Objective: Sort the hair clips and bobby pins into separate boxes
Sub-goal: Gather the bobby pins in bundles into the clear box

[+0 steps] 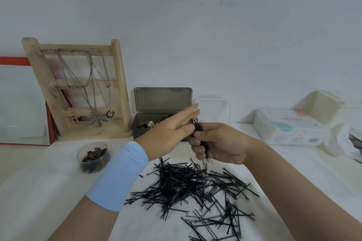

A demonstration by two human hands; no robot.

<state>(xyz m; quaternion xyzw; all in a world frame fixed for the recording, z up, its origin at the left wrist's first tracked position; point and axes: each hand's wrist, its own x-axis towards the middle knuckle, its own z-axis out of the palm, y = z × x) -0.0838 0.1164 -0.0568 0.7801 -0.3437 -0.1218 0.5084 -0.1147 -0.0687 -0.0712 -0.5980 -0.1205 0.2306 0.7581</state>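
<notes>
- The white surface [49, 191] carries everything, and both forearms reach in from its near edge.
- A wooden stand [117, 76] hung with chains stands at the far left corner.
- Loose black bobby pins [182, 184] lie in a scattered heap in the middle, toward the near edge.
- A white pack [290, 129] lies at the far right.
- A grey box [137, 129] sits at the far edge beside the stand with its lid up; small clips show inside.
- The right hand [221, 144] is raised above the heap, its fingers curled round a bundle of pins [197, 129].
- The left hand [170, 129], fingers straight and flat, lies against the top of that bundle.
- A round clear tub [93, 157] of coloured hair clips stands left of the heap.
</notes>
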